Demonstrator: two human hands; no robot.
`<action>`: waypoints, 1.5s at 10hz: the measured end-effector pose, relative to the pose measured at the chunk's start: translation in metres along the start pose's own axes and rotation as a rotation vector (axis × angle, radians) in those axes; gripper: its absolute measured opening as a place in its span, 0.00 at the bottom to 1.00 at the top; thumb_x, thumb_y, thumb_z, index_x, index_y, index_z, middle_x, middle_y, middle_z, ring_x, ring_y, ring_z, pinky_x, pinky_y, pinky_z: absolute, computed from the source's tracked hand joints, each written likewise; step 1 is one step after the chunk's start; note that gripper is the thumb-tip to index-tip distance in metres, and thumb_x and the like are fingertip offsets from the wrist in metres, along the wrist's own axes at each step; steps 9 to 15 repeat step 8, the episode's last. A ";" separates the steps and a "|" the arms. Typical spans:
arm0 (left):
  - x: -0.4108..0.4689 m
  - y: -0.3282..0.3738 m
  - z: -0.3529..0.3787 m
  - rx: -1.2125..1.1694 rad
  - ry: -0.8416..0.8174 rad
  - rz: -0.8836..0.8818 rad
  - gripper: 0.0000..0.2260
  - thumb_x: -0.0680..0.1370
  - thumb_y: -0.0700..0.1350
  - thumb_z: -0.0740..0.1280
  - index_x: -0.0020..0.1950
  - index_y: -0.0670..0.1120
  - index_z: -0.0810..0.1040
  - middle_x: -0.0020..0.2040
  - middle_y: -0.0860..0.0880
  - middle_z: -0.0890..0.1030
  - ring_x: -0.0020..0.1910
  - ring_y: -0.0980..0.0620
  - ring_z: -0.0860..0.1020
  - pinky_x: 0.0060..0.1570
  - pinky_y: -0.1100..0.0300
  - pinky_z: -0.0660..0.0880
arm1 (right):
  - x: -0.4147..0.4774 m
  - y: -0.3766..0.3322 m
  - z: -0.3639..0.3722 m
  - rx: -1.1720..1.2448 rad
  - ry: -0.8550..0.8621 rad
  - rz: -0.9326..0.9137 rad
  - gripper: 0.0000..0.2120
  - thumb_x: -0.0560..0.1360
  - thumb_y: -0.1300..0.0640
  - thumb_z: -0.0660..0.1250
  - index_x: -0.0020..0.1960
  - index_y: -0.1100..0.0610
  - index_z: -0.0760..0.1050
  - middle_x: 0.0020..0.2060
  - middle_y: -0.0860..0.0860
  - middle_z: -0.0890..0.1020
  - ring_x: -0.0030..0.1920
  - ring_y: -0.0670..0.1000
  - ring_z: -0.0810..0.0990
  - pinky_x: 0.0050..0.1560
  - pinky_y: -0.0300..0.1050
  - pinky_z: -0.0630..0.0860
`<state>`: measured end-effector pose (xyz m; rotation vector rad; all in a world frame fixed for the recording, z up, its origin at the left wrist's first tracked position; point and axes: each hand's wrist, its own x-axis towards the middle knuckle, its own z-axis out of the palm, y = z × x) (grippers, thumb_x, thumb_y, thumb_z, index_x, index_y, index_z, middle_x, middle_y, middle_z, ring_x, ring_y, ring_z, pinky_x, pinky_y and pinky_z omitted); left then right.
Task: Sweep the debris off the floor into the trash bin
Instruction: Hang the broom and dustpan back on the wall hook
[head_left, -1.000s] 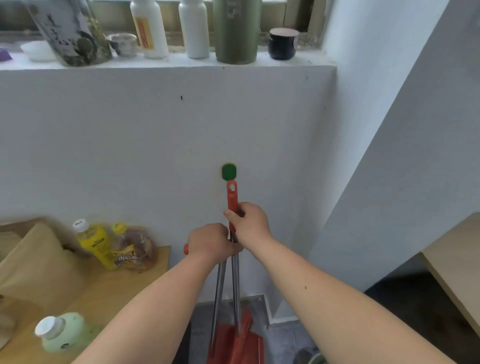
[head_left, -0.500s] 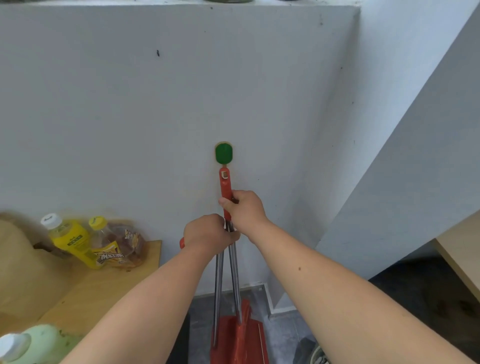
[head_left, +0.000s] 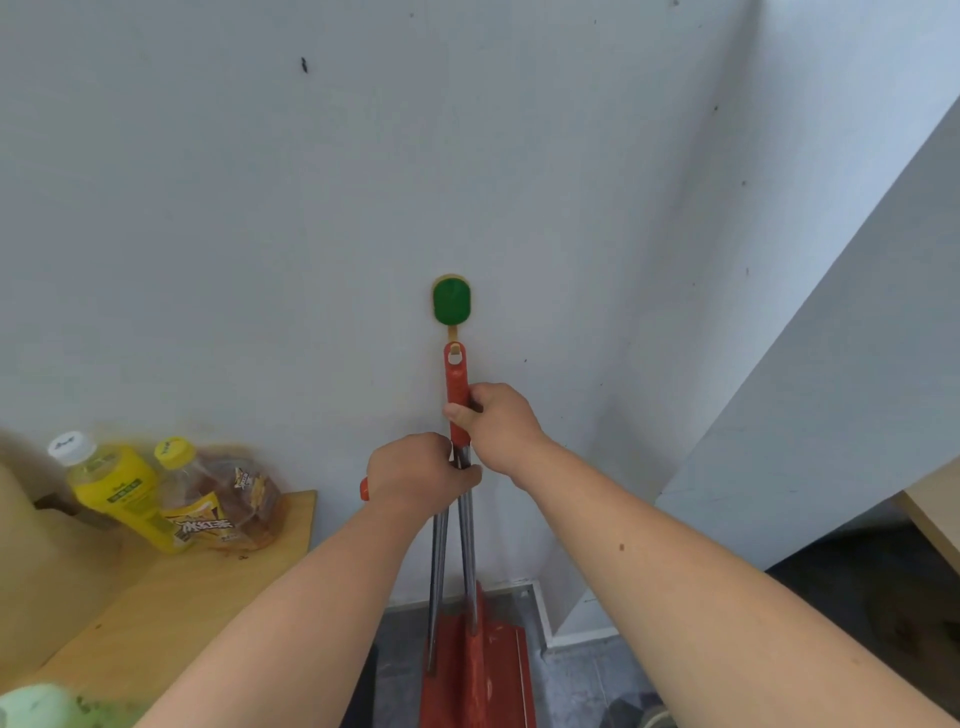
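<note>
Grip matters most here: the right hand (head_left: 501, 426) has its fingers clamped round the red handle (head_left: 457, 387) just under its hanging eye. The eye sits at the peg below the green wall hook (head_left: 451, 301), though I cannot tell whether it is caught on it. The left hand (head_left: 415, 475) is curled tight round a second shaft (head_left: 439, 551) lower down. Both shafts run down to the red dustpan (head_left: 498, 670) standing on the grey floor (head_left: 587, 686) by the wall; no debris or trash bin is in view. The right hand should probably raise the eye clear and draw it outward, while the left steadies the shafts so the pan does not swing. Compared with a second ago, the view has tipped down, the cluttered window ledge is gone, and the eye sits lower beneath the green cap.
</note>
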<state>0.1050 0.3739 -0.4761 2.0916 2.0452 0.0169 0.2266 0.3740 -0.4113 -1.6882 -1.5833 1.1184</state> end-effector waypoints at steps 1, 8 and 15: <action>0.004 -0.001 0.004 0.006 0.011 0.019 0.18 0.70 0.67 0.61 0.39 0.53 0.78 0.33 0.56 0.79 0.36 0.54 0.78 0.39 0.59 0.77 | 0.001 0.002 0.000 -0.003 0.006 -0.013 0.13 0.82 0.52 0.65 0.60 0.58 0.80 0.53 0.55 0.84 0.53 0.56 0.81 0.58 0.50 0.77; -0.037 -0.007 -0.028 0.071 0.059 0.180 0.23 0.74 0.65 0.62 0.64 0.57 0.76 0.52 0.52 0.78 0.55 0.48 0.76 0.54 0.50 0.71 | -0.044 -0.023 -0.010 0.104 0.056 0.035 0.33 0.78 0.42 0.68 0.78 0.55 0.65 0.73 0.50 0.72 0.73 0.53 0.69 0.68 0.43 0.66; -0.037 -0.007 -0.028 0.071 0.059 0.180 0.23 0.74 0.65 0.62 0.64 0.57 0.76 0.52 0.52 0.78 0.55 0.48 0.76 0.54 0.50 0.71 | -0.044 -0.023 -0.010 0.104 0.056 0.035 0.33 0.78 0.42 0.68 0.78 0.55 0.65 0.73 0.50 0.72 0.73 0.53 0.69 0.68 0.43 0.66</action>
